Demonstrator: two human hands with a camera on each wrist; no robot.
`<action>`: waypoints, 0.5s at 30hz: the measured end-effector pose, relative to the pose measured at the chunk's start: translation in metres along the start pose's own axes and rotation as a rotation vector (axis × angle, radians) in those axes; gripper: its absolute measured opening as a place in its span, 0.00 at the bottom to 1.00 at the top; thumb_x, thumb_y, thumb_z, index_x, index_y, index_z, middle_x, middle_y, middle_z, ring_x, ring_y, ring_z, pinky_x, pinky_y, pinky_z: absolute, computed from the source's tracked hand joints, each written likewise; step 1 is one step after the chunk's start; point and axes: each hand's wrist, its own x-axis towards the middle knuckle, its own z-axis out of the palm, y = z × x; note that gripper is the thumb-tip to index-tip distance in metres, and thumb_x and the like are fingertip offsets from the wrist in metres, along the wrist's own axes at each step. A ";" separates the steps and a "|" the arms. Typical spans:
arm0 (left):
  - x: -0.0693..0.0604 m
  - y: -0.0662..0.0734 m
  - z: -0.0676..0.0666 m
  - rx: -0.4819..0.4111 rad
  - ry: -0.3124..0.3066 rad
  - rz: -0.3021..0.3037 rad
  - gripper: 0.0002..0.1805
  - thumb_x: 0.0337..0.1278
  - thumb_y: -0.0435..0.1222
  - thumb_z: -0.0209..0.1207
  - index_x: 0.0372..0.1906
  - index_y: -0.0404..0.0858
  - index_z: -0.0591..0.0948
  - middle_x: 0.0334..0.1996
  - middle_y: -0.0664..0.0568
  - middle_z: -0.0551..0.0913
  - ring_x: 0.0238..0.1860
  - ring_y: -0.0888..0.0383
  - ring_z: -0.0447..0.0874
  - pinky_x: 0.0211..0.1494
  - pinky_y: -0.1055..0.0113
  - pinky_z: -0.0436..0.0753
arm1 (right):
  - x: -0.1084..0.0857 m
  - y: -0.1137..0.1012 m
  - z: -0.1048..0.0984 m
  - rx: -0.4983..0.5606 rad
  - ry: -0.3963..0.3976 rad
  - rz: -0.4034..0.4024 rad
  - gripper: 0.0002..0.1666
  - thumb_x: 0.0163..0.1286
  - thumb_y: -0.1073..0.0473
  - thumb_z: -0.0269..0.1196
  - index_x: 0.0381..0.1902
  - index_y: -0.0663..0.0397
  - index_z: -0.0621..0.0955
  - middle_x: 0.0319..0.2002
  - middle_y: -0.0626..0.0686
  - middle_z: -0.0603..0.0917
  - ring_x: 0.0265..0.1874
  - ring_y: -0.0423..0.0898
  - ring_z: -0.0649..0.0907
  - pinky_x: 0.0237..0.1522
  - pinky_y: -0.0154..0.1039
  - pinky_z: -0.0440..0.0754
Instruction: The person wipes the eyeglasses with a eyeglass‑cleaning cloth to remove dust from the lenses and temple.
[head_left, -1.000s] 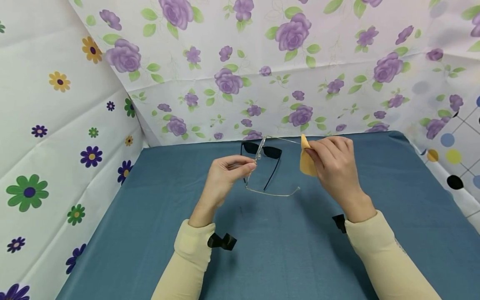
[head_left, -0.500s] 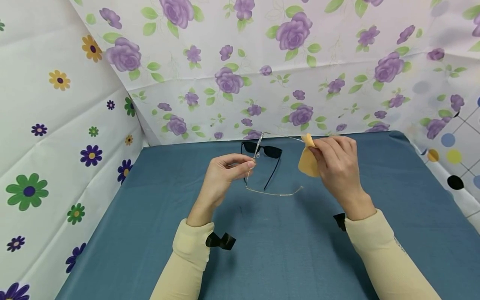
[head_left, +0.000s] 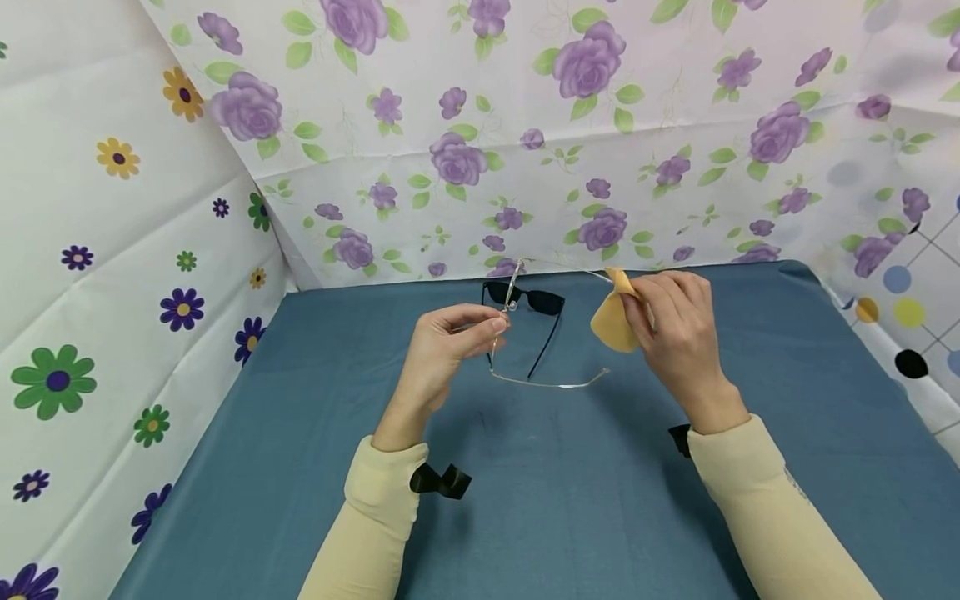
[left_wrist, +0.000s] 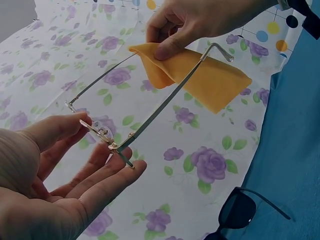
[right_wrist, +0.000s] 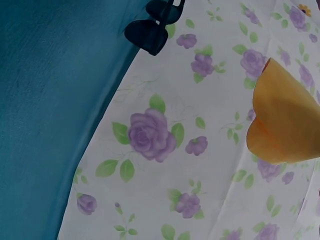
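Between the thumb and fingers of my left hand (head_left: 450, 354) is a pair of thin metal-framed eyeglasses (left_wrist: 167, 102), pinched near the bridge and rim with both temples unfolded to the right. My right hand (head_left: 678, 342) pinches a yellow cloth (head_left: 613, 325) folded over the far temple's end, which the cloth hides. The nearer temple passes in front of the cloth in the left wrist view and looks free. In the right wrist view only the hanging cloth (right_wrist: 282, 117) shows, not the hand.
Dark sunglasses (head_left: 543, 302) lie with their temples unfolded on the blue tablecloth (head_left: 555, 500), beyond and below the eyeglasses. A white floral sheet (head_left: 405, 142) hangs along the table's back edge, with patterned sheets at both sides.
The right hand and cloth have slid slightly right along the far temple, baring more of it. The eyeglasses' front has risen and shifted a little left.
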 end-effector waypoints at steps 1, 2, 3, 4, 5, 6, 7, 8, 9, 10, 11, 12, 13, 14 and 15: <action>0.000 0.000 0.000 0.001 0.003 -0.002 0.08 0.67 0.30 0.67 0.47 0.29 0.88 0.41 0.48 0.90 0.42 0.52 0.92 0.57 0.52 0.87 | 0.000 0.001 0.000 -0.001 0.001 0.001 0.11 0.65 0.72 0.72 0.44 0.69 0.83 0.38 0.65 0.86 0.40 0.65 0.80 0.49 0.60 0.74; 0.000 0.000 0.000 0.000 0.006 -0.004 0.08 0.67 0.30 0.67 0.46 0.30 0.88 0.41 0.48 0.90 0.42 0.52 0.92 0.57 0.52 0.86 | -0.001 0.002 0.000 -0.003 0.001 0.003 0.11 0.65 0.72 0.72 0.44 0.69 0.83 0.37 0.65 0.86 0.40 0.65 0.80 0.49 0.60 0.75; 0.000 0.000 0.000 -0.001 0.007 -0.007 0.08 0.67 0.30 0.67 0.46 0.30 0.88 0.41 0.48 0.90 0.42 0.52 0.92 0.57 0.52 0.87 | -0.001 0.002 0.000 -0.004 -0.001 0.004 0.10 0.65 0.72 0.72 0.44 0.69 0.83 0.37 0.65 0.86 0.40 0.65 0.80 0.49 0.60 0.75; 0.000 0.000 0.000 -0.003 0.008 -0.008 0.08 0.67 0.30 0.67 0.46 0.30 0.88 0.41 0.48 0.90 0.42 0.53 0.92 0.57 0.52 0.87 | -0.002 0.003 0.001 -0.003 -0.005 0.006 0.10 0.66 0.72 0.72 0.44 0.69 0.84 0.37 0.65 0.86 0.41 0.65 0.80 0.49 0.60 0.75; 0.001 0.000 0.000 -0.005 0.008 -0.009 0.08 0.67 0.30 0.67 0.46 0.30 0.88 0.41 0.48 0.90 0.42 0.53 0.92 0.57 0.52 0.87 | -0.002 0.004 0.000 -0.002 -0.011 0.007 0.10 0.66 0.72 0.72 0.44 0.69 0.83 0.38 0.65 0.86 0.41 0.65 0.80 0.49 0.60 0.75; 0.001 0.000 0.000 -0.007 0.007 -0.010 0.08 0.67 0.29 0.67 0.46 0.30 0.88 0.40 0.48 0.90 0.42 0.53 0.92 0.57 0.52 0.87 | -0.003 0.004 0.001 0.000 -0.016 0.009 0.11 0.66 0.72 0.72 0.44 0.69 0.83 0.38 0.65 0.86 0.41 0.65 0.80 0.49 0.60 0.75; 0.001 -0.001 0.001 -0.008 0.007 -0.011 0.07 0.67 0.29 0.67 0.46 0.29 0.88 0.40 0.48 0.90 0.43 0.53 0.92 0.56 0.52 0.87 | -0.003 0.005 0.001 0.005 -0.022 0.012 0.11 0.65 0.73 0.72 0.45 0.69 0.83 0.38 0.65 0.86 0.40 0.65 0.80 0.49 0.60 0.75; 0.001 -0.001 0.001 -0.012 0.007 -0.012 0.07 0.67 0.29 0.67 0.45 0.29 0.88 0.40 0.48 0.90 0.43 0.53 0.92 0.56 0.52 0.87 | -0.003 0.005 0.001 0.009 -0.029 0.015 0.12 0.64 0.73 0.72 0.45 0.69 0.83 0.38 0.65 0.86 0.40 0.65 0.80 0.49 0.60 0.75; 0.001 -0.001 0.001 -0.013 0.008 -0.013 0.07 0.67 0.29 0.67 0.45 0.29 0.88 0.40 0.48 0.90 0.43 0.53 0.91 0.56 0.52 0.87 | -0.004 0.006 0.001 0.012 -0.038 0.016 0.13 0.64 0.73 0.72 0.45 0.69 0.83 0.38 0.65 0.86 0.40 0.65 0.80 0.49 0.60 0.75; 0.000 0.000 0.001 -0.014 0.010 -0.013 0.07 0.67 0.29 0.67 0.45 0.29 0.88 0.40 0.48 0.90 0.42 0.53 0.91 0.56 0.52 0.87 | -0.004 0.006 0.002 0.016 -0.045 0.018 0.13 0.64 0.73 0.72 0.45 0.69 0.83 0.38 0.65 0.86 0.40 0.65 0.80 0.49 0.60 0.75; 0.000 0.000 0.001 -0.016 0.012 -0.014 0.07 0.67 0.29 0.67 0.45 0.29 0.88 0.40 0.48 0.90 0.42 0.53 0.91 0.56 0.52 0.87 | -0.004 0.007 0.002 0.018 -0.054 0.018 0.13 0.64 0.73 0.72 0.45 0.69 0.83 0.38 0.65 0.86 0.40 0.65 0.80 0.49 0.60 0.74; 0.000 0.000 0.001 -0.018 0.013 -0.015 0.07 0.66 0.29 0.67 0.45 0.29 0.89 0.40 0.48 0.90 0.42 0.53 0.92 0.56 0.52 0.87 | -0.005 0.008 0.002 0.022 -0.060 0.018 0.13 0.64 0.73 0.72 0.46 0.69 0.83 0.38 0.65 0.86 0.40 0.65 0.80 0.49 0.60 0.74; 0.000 0.000 0.001 -0.018 0.014 -0.016 0.07 0.66 0.29 0.67 0.45 0.29 0.88 0.40 0.48 0.90 0.41 0.53 0.92 0.56 0.52 0.87 | -0.005 0.008 0.003 0.022 -0.068 0.018 0.13 0.64 0.74 0.72 0.46 0.69 0.83 0.38 0.65 0.86 0.40 0.65 0.79 0.49 0.60 0.74; 0.000 0.000 0.001 -0.019 0.015 -0.017 0.07 0.66 0.28 0.67 0.46 0.29 0.88 0.40 0.48 0.90 0.41 0.54 0.92 0.56 0.52 0.87 | -0.006 0.009 0.003 0.022 -0.075 0.016 0.13 0.65 0.73 0.72 0.46 0.69 0.83 0.38 0.65 0.86 0.40 0.65 0.79 0.49 0.61 0.74; 0.000 -0.001 0.002 -0.018 0.017 -0.017 0.08 0.66 0.28 0.67 0.46 0.28 0.88 0.40 0.48 0.90 0.41 0.54 0.92 0.56 0.53 0.87 | -0.006 0.009 0.003 0.020 -0.080 0.014 0.13 0.65 0.73 0.72 0.46 0.69 0.83 0.37 0.66 0.86 0.39 0.65 0.79 0.48 0.61 0.74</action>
